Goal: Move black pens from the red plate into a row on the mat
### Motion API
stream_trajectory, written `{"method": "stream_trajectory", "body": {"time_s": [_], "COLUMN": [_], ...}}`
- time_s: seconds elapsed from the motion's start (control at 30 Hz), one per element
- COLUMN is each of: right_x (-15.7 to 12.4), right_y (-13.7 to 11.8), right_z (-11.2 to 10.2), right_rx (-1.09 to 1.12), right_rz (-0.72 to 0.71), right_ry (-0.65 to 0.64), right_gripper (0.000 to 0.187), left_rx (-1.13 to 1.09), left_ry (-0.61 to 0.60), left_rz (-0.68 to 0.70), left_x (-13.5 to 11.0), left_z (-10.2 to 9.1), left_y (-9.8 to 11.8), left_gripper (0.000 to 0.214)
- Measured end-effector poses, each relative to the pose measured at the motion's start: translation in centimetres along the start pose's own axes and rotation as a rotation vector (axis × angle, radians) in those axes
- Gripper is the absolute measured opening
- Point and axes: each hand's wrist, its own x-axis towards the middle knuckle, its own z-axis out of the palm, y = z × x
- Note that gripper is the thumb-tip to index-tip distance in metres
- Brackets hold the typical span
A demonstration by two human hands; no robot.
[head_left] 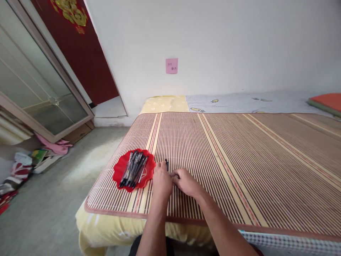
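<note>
My left hand rests low over the striped mat, just right of the red plate, its fingers bent and closed around a black pen. Only the far end of that pen shows past my fingers. Close against it, my right hand is closed in a pinch near the pen's hidden lower part; what lies between its fingertips is covered. A red scalloped plate sits to the left, bearing a pile of several black pens with clear barrels, laid roughly side by side.
The striped mat covers a bed with a yellow sheet hanging at its near edge. An orange and green folded item lies far right. A pink note is on the wall. Left are the floor and a glass-panelled door.
</note>
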Motion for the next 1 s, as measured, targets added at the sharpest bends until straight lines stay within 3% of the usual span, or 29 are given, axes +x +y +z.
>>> {"method": "stream_trajectory", "body": {"time_s": [0.23,0.43,0.73,0.87,1.0], "right_x": [0.2,-0.1,-0.7,-0.6,-0.7], "right_y": [0.9,0.8,0.4,0.5,1.1], "right_z": [0.1,0.0,-0.3,-0.7,-1.2], "right_rx": [0.022,0.048,0.065,0.039,0.037], "right_rz": [-0.046,0.006,-0.045,0.009,0.046], "right_ry": [-0.001,0.036,-0.011,0.034,0.07], "right_gripper": [0.022,0.021,0.029,0.03,0.035], "left_rx": [0.024,0.068,0.113,0.089,-0.017], "left_ry": [0.005,-0.007,0.017,0.052,0.088], "left_rz": [-0.013,0.011,0.025,0.045,0.064], "left_x": [-0.1,-0.1,-0.3,-0.6,-0.6], "left_z": [-0.2,0.0,0.1,-0.7,-2.9], "left_y": [0.2,-0.1,0.0,0.2,0.1], "left_gripper": [0.033,0.036,0.039,0.036,0.031]}}
